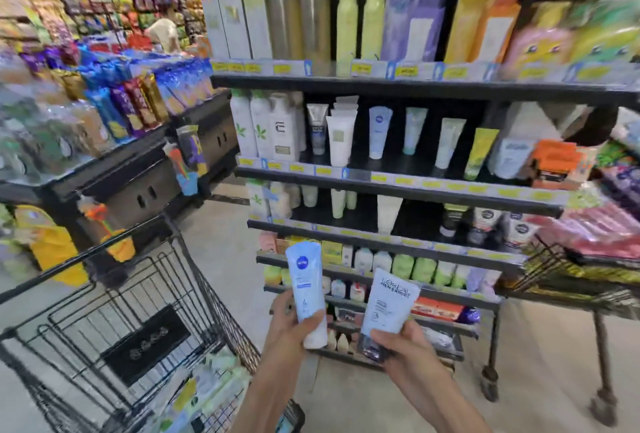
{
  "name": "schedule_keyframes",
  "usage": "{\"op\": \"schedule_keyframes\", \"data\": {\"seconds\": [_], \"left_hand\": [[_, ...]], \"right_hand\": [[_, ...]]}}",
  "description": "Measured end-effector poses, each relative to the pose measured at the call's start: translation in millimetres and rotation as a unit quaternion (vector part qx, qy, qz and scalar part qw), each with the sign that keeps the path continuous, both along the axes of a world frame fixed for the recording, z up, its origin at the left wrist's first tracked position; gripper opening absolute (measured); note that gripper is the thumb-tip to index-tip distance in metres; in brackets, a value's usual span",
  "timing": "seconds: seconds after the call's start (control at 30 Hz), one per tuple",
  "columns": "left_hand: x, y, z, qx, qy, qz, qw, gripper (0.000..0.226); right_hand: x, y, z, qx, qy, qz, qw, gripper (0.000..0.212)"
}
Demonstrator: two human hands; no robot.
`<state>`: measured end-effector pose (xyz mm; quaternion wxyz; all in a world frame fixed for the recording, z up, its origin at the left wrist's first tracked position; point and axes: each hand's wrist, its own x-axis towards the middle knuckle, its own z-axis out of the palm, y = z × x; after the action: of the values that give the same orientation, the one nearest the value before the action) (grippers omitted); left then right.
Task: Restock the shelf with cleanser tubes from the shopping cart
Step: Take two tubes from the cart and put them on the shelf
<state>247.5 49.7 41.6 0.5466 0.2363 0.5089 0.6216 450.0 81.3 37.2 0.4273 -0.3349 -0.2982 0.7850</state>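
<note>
two hands are up in front of the shelf [398, 186]. the left hand [294, 325] has its fingers curled round a light blue tube [306, 289] with a white cap at the bottom. the right hand [398, 342] grips a pale blue tube [389, 301] with a dark cap, tilted a bit to the right. both tubes stand cap down, close together, not touching. the black wire cart [145, 294] is on the left, with more packs in its bottom.

A supermarket aisle with a pale tiled floor [221, 252]. A dark snack display stand [145, 169] stands at left, a wire-basket trolley [568, 280] of packets at right.
</note>
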Motion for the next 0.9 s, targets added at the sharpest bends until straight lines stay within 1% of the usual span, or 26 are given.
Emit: {"op": "schedule_keyframes", "data": {"seconds": [0.07, 0.1, 0.2, 0.23, 0.33, 0.37, 0.4, 0.47, 0.53, 0.63, 0.67, 0.77, 0.8, 0.83, 0.9], "left_hand": [[9.9, 5.3, 0.3, 0.007, 0.022, -0.023, 0.999, 0.072], [14.5, 8.3, 1.8, 0.009, 0.031, -0.034, 0.999, 0.072], [25.0, 20.1, 9.7, 0.016, 0.053, -0.06, 0.997, 0.072], [28.3, 25.7, 13.5, 0.021, 0.061, -0.067, 0.996, 0.074], [36.9, 49.8, 25.9, 0.031, 0.08, -0.076, 0.993, 0.072], [38.8, 59.8, 30.1, 0.034, 0.08, -0.079, 0.993, 0.069], [40.3, 70.4, 35.4, 0.038, 0.079, -0.081, 0.993, 0.067], [40.9, 94.5, 45.4, 0.047, 0.084, -0.092, 0.991, 0.069], [40.5, 120.5, 55.3, 0.064, 0.106, -0.105, 0.987, 0.068], [38.0, 162.7, 64.6, 0.088, 0.144, -0.12, 0.978, 0.052], [37.3, 175.7, 68.3, 0.094, 0.152, -0.124, 0.976, 0.049], [35.1, 218.0, 76.5, 0.113, 0.168, -0.127, 0.971, 0.052], [34.8, 230.9, 80.0, 0.121, 0.178, -0.124, 0.969, 0.054], [34.5, 244.8, 82.7, 0.13, 0.19, -0.122, 0.966, 0.057], [34.5, 273.0, 86.6, 0.15, 0.219, -0.12, 0.957, 0.058]], "right_hand": [[12.7, 0.3, 4.4, 0.009, -0.034, -0.013, 0.999, 0.086], [17.9, 0.7, 8.0, 0.016, -0.051, -0.019, 0.998, 0.085], [31.3, 6.9, 15.3, 0.035, -0.076, -0.032, 0.996, 0.06], [34.5, 10.3, 18.5, 0.041, -0.082, -0.036, 0.995, 0.058], [40.8, 27.1, 24.8, 0.052, -0.101, -0.055, 0.992, 0.079], [42.0, 33.3, 28.5, 0.058, -0.109, -0.061, 0.99, 0.08], [43.9, 41.3, 30.1, 0.066, -0.116, -0.064, 0.989, 0.08], [47.4, 58.0, 34.5, 0.075, -0.132, -0.072, 0.986, 0.081], [50.3, 76.6, 37.8, 0.087, -0.146, -0.078, 0.982, 0.076], [53.6, 106.5, 40.8, 0.09, -0.151, -0.089, 0.98, 0.071], [54.6, 115.8, 41.1, 0.089, -0.15, -0.092, 0.98, 0.074], [54.5, 140.3, 45.9, 0.095, -0.164, -0.101, 0.977, 0.096], [54.4, 146.8, 47.1, 0.099, -0.164, -0.106, 0.976, 0.095], [54.2, 152.2, 47.9, 0.102, -0.164, -0.11, 0.975, 0.089], [54.5, 163.2, 48.7, 0.107, -0.158, -0.117, 0.975, 0.069]]}}
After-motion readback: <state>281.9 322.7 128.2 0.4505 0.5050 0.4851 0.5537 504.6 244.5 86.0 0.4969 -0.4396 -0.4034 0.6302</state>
